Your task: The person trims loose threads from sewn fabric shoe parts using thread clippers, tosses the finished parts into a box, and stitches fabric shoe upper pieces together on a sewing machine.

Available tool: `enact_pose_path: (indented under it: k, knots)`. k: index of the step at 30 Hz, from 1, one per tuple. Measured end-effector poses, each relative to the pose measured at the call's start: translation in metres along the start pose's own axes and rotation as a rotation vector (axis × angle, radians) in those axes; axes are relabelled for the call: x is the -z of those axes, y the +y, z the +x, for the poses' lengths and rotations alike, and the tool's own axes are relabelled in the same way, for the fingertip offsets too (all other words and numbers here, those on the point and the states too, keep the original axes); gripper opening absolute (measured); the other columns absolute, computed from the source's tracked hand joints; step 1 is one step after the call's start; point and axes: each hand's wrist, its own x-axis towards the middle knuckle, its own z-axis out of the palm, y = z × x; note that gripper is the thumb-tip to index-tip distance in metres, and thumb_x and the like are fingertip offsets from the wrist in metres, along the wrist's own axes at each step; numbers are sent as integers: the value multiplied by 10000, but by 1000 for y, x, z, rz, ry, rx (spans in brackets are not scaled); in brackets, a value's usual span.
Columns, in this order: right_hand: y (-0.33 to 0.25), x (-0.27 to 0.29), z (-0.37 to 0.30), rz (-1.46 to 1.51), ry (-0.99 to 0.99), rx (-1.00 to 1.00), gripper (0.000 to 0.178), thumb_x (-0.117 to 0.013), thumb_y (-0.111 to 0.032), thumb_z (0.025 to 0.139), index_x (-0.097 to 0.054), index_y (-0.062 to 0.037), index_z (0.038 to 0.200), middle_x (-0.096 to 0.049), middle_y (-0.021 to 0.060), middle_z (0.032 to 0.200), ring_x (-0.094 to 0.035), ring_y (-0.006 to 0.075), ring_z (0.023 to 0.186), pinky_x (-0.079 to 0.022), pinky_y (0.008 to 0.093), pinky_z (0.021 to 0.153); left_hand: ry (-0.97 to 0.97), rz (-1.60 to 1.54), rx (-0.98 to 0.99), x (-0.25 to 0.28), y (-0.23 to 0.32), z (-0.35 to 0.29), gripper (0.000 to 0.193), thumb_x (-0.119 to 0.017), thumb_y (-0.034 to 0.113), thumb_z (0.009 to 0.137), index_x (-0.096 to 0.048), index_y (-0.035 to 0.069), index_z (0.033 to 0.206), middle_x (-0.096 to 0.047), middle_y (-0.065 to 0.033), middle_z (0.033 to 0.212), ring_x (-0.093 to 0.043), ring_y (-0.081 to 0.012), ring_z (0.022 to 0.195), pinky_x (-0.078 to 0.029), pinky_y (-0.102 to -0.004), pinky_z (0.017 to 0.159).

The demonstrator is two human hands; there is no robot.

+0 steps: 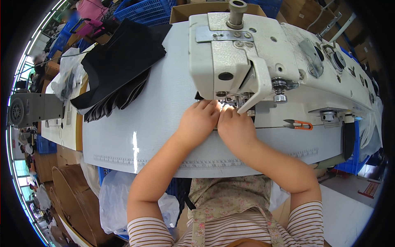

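Note:
Both hands work close together under the head of a white sewing machine (242, 53), beside its lit needle area. My left hand (200, 120) has its fingers bent and closed. A small dark edge (198, 96), perhaps cloth, shows past its fingertips. My right hand (235, 125) almost touches it, with fingers curled down near the presser foot. Whatever the fingers pinch is hidden beneath them. To the left, a stack of black fabric pieces (119, 61) lies fanned on the pale table (164, 82). Orange-handled thread snips (299, 124) rest right of my right hand.
A printed ruler strip (214, 163) runs along the table's near edge. Blue crates (144, 11) and a cardboard box (181, 13) stand behind the table. Another machine head (37, 110) is at far left, and plastic bags (119, 201) hang below the near edge.

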Motion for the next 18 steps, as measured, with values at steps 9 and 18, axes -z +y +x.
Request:
enact_pose_path:
  k: [9, 18]
  knots:
    - [-3, -1, 3, 28, 100, -26, 78, -621, -97, 683, -596, -40, 729, -593, 65, 721, -596, 188, 777, -497, 272, 528, 8, -103, 68, 3, -3, 5, 227, -609, 109, 670, -666, 21, 872, -634, -71, 955, -589, -231, 926, -501, -339, 784]
    - [-1, -1, 4, 42, 92, -44, 71, -607, -109, 698, -596, -62, 750, -601, 51, 733, -594, 189, 772, -506, 301, 642, -24, -83, 123, 1, -6, 9, 168, -604, 92, 717, -662, 26, 860, -642, -70, 986, -586, -243, 930, -502, -356, 781]
